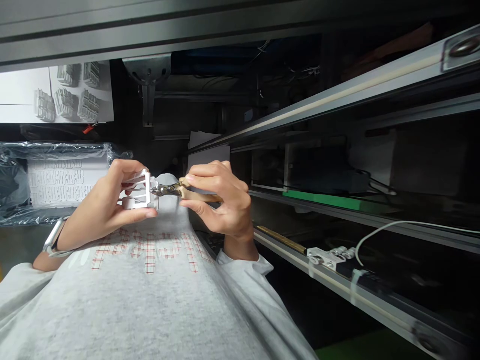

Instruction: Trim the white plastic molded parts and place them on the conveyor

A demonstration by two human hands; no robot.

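Note:
My left hand (103, 202) is closed around a small white plastic part (138, 192) with several parallel ribs, held in front of my chest. My right hand (221, 200) grips a pair of small cutting pliers (174, 190) with tan handles. The metal jaws of the pliers touch the right edge of the white part. A watch with a silver band sits on my left wrist (54, 240). Both hands hover above my grey sweatshirt (150, 300) with a red checked print.
A plastic-wrapped tray of white moulded parts (60, 182) lies at the left. Above it hangs a sheet with pictures of parts (71, 92). A long metal rail (337, 100) and a machine frame with a white cable (375, 235) run along the right.

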